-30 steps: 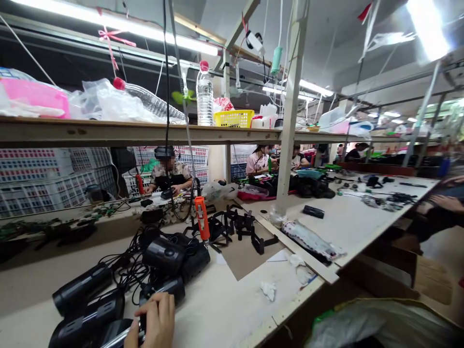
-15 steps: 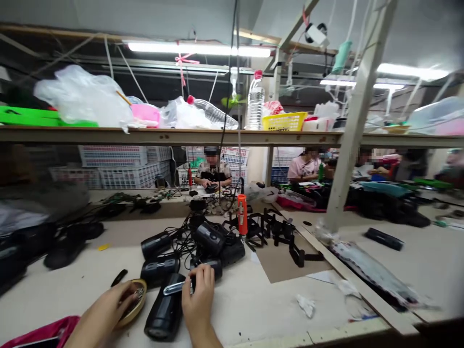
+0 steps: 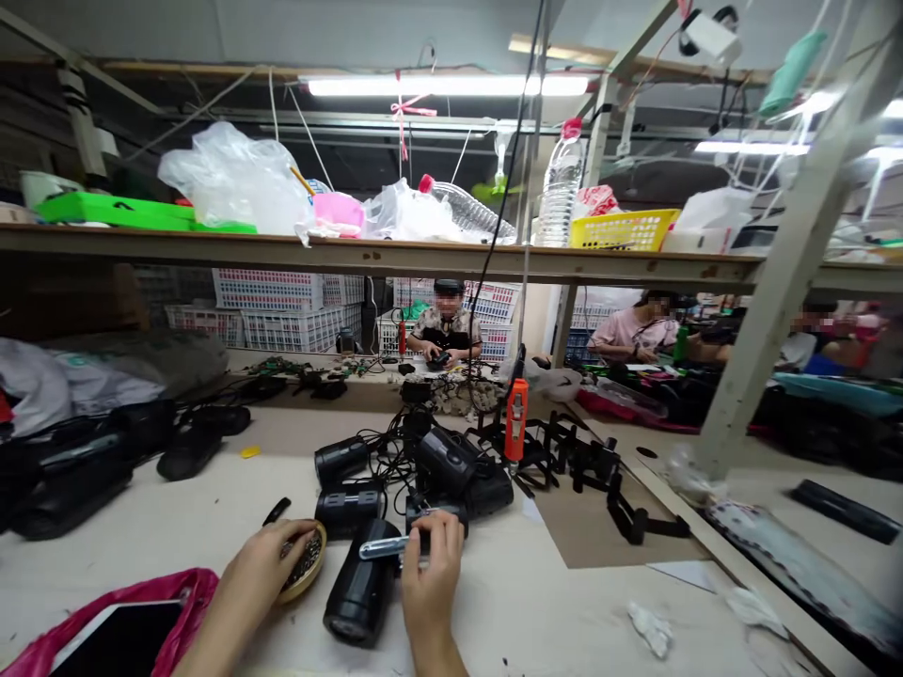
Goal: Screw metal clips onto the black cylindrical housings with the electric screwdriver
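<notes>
Several black housings (image 3: 343,461) lay wired mid-tabletop, seemingly still waiting. Our right hand (image 3: 432,575) had fingers clenched on a silver part (image 3: 385,547) atop the near-edge black cylinder (image 3: 359,588); left fingers (image 3: 286,543) dipped into the screw dish (image 3: 308,562).

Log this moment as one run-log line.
left hand: fingers in small bowl | right hand: holds silver strip at black cylindrical housing | surface: workbench

1. A long fluorescent tube (image 3: 448,86) overhead lights the room brightly and glares white.
2. The pale worktop (image 3: 536,602) is evenly lit, with soft shadows.
3. Wide-angle bending tilts the post (image 3: 790,273) at right (edges smear too).
4. The far background looks soft.
</notes>
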A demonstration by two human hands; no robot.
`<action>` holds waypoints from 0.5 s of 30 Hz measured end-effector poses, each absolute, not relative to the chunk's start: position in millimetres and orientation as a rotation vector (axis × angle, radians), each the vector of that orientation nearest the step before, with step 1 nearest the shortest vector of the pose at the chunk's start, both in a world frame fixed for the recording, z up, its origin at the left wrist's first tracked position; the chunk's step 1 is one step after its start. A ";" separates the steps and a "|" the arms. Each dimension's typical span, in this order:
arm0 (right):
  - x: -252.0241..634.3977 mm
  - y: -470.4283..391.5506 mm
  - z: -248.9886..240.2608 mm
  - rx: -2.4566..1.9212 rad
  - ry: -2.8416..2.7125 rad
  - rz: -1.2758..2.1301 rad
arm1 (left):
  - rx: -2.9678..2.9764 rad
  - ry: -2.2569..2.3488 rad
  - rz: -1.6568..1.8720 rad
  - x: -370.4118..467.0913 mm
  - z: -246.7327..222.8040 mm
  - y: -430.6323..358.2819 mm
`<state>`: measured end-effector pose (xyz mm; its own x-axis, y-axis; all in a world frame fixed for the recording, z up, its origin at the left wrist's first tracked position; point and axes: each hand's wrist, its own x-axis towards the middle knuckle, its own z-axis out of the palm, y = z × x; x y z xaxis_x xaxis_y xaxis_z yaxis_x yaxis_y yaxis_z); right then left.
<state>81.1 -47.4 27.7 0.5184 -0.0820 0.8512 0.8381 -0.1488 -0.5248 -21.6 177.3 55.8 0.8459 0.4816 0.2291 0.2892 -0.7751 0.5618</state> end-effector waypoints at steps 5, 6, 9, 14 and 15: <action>85.6 -74.8 44.7 -1.377 -0.549 -1.054 | 2.225 0.521 0.768 -43.5 46.2 146.7; 92.8 -83.7 50.9 -1.352 -0.488 -1.079 | 2.168 0.484 0.802 -46.8 43.9 138.4; 133.5 -113.8 73.4 -1.313 -0.241 -1.084 | 2.030 0.401 0.866 -51.9 41.6 108.1; 223.0 -146.7 105.8 -1.361 -0.047 -0.700 | 1.846 0.350 0.954 -48.0 52.7 55.8; 233.8 -148.9 109.4 -1.383 -0.086 -0.566 | 1.815 0.320 0.954 -46.5 54.0 48.8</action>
